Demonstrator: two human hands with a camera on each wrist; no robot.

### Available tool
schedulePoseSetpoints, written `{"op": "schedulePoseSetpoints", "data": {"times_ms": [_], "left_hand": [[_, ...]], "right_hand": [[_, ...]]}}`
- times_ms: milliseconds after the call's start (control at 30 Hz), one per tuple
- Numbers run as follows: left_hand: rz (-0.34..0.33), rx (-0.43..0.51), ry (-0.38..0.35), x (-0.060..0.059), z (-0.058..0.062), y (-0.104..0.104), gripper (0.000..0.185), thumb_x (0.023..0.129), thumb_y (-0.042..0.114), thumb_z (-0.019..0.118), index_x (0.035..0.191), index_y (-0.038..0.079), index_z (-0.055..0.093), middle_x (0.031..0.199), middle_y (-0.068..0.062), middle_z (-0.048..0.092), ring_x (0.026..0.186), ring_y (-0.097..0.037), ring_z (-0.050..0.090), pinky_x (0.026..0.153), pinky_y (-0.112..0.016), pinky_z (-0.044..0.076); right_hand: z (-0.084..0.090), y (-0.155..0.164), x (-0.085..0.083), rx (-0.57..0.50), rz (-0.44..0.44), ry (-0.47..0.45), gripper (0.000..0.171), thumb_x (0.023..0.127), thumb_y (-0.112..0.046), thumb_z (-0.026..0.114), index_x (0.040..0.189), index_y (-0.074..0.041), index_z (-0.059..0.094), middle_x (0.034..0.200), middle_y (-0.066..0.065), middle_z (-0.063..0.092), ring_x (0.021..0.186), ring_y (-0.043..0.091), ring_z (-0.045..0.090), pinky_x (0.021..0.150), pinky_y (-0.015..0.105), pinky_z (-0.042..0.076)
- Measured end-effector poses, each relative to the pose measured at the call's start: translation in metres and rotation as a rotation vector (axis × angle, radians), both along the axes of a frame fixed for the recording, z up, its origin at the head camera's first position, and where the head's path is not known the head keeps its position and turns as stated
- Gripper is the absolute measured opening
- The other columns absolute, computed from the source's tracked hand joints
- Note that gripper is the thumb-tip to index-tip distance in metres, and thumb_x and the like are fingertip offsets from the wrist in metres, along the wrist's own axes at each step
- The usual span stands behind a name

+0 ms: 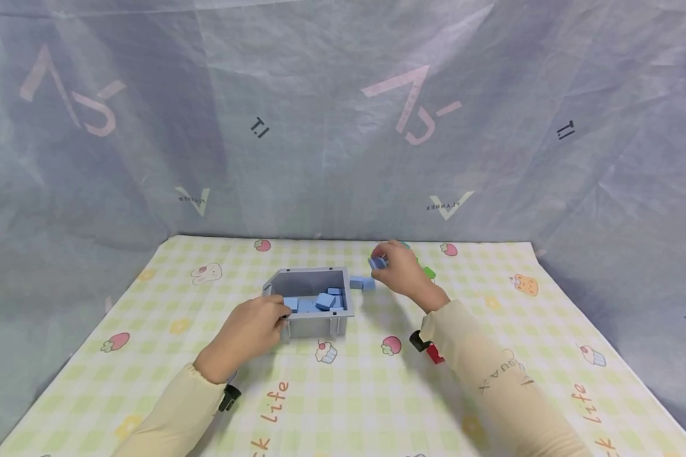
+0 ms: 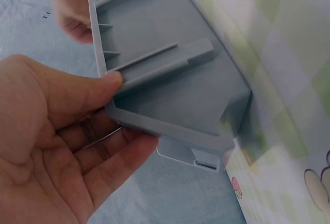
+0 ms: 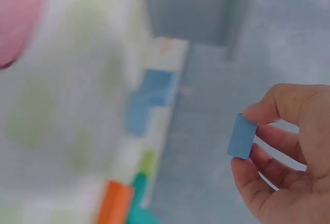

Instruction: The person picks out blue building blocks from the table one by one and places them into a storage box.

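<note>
A person's left hand (image 1: 251, 330) grips the near left corner of a grey bin (image 1: 314, 279) on a checked counter (image 1: 343, 393), thumb on a rib of the outer wall and fingers (image 2: 111, 165) curled under the rim. Several blue blocks lie loose inside the bin. Beyond its right wall, the right hand (image 1: 397, 270) holds one blue block (image 3: 241, 135) above the counter, pinched narrowly between thumb and fingertips. Two more blue blocks (image 1: 362, 283) lie on the counter just beside the bin's far right corner, with green and orange pieces past the hand at the counter's far edge. A red piece (image 1: 434, 352) lies near the right sleeve. A printed plastic sheet hangs behind as backdrop.

The pinch takes the block only by its edges, so it could likely slip and drop outside the bin if the hand swings quickly. The one-corner hold on the bin may let it tip or skid, and the right sleeve could sweep the red piece.
</note>
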State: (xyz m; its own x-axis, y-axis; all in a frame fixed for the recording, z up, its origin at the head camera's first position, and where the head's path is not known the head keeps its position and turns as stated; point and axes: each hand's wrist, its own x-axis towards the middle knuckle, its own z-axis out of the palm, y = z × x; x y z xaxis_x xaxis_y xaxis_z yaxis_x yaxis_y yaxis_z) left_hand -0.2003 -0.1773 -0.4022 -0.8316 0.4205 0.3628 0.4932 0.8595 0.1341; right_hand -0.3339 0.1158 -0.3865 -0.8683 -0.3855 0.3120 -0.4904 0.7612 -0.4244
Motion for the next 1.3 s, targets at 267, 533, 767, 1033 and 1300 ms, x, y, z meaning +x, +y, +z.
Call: {"op": "schedulePoseSetpoints", "data": {"times_ms": [267, 533, 767, 1033, 1300], "left_hand": [[0.007, -0.006, 0.008, 0.000, 0.001, 0.002, 0.014, 0.086, -0.001, 0.068, 0.088, 0.009, 0.077, 0.069, 0.006, 0.046, 0.058, -0.008, 0.039, 0.054, -0.023, 0.037], [0.003, -0.027, 0.022, 0.000, -0.001, 0.002, 0.015, 0.087, 0.000, 0.067, 0.084, 0.011, 0.076, 0.066, 0.006, 0.039, 0.056, -0.010, 0.033, 0.052, -0.024, 0.032], [-0.011, -0.052, 0.017, -0.001, 0.002, 0.001, 0.010, 0.088, 0.002, 0.068, 0.089, 0.007, 0.077, 0.071, 0.006, 0.047, 0.059, -0.009, 0.040, 0.056, -0.025, 0.039], [-0.014, -0.048, 0.019, -0.002, 0.002, 0.001, 0.012, 0.086, 0.001, 0.069, 0.093, 0.006, 0.078, 0.073, 0.006, 0.051, 0.060, -0.009, 0.043, 0.056, -0.025, 0.040], [-0.007, -0.046, 0.016, -0.002, 0.002, 0.002, 0.011, 0.089, 0.002, 0.068, 0.088, 0.008, 0.077, 0.071, 0.007, 0.048, 0.059, -0.008, 0.040, 0.056, -0.025, 0.039]], "right_hand": [[0.022, -0.033, 0.033, -0.049, 0.162, 0.052, 0.029, 0.081, -0.007, 0.073, 0.110, -0.005, 0.069, 0.111, 0.010, 0.062, 0.103, 0.026, 0.062, 0.083, 0.039, 0.055], [0.000, -0.063, 0.056, 0.028, 0.285, -0.002, 0.026, 0.087, -0.009, 0.070, 0.113, -0.008, 0.069, 0.110, 0.004, 0.060, 0.088, 0.014, 0.058, 0.077, 0.030, 0.053], [-0.009, -0.069, 0.059, 0.033, 0.303, -0.067, 0.027, 0.091, -0.009, 0.069, 0.118, -0.006, 0.067, 0.117, 0.006, 0.058, 0.095, 0.021, 0.062, 0.081, 0.033, 0.052], [-0.009, -0.070, 0.059, 0.026, 0.298, -0.071, 0.024, 0.093, -0.011, 0.068, 0.116, -0.005, 0.068, 0.115, 0.006, 0.059, 0.097, 0.023, 0.063, 0.083, 0.035, 0.053], [-0.007, -0.069, 0.058, 0.028, 0.310, -0.069, 0.022, 0.093, -0.010, 0.067, 0.115, -0.006, 0.068, 0.113, 0.006, 0.059, 0.099, 0.025, 0.064, 0.083, 0.034, 0.054]]}}
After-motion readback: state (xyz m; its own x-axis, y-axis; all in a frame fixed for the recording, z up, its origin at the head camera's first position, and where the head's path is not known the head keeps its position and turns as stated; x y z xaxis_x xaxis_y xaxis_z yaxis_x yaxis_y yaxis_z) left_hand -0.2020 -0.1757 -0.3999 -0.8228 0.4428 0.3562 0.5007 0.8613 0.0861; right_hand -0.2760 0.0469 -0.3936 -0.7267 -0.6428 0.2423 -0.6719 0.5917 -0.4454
